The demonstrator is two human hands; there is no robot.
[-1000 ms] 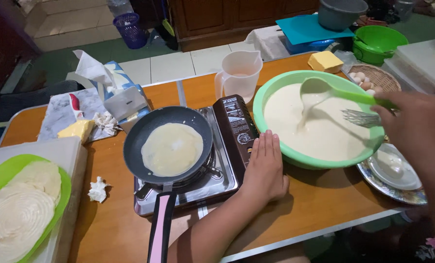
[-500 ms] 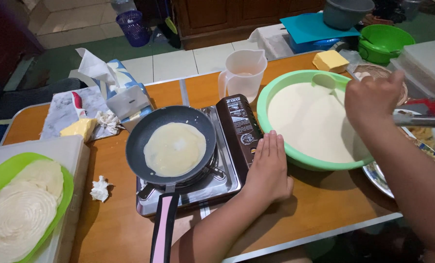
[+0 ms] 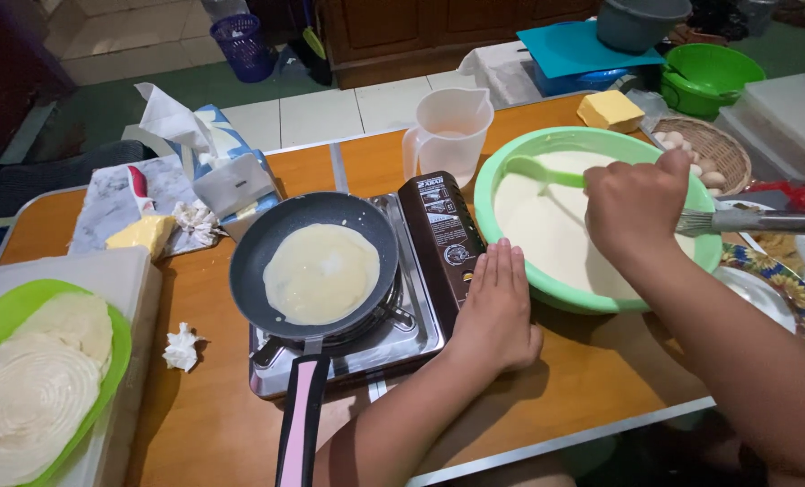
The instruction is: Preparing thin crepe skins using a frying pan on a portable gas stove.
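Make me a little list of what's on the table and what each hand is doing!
left hand: flat on the table beside the stove
right hand: holds green ladle in the batter bowl
pan: on the stove, one pale crepe inside
green plate: stacked cooked crepes, far left
jug: clear, behind the stove
whisk: rests at the bowl's right

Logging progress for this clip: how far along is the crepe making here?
Done: a stack of cooked crepes lies on the green plate. In hand: one thin crepe sits in the dark pan on the portable stove; the right hand holds the green ladle in the batter; the left hand rests flat on the table. Left: the green bowl holds plenty of batter.
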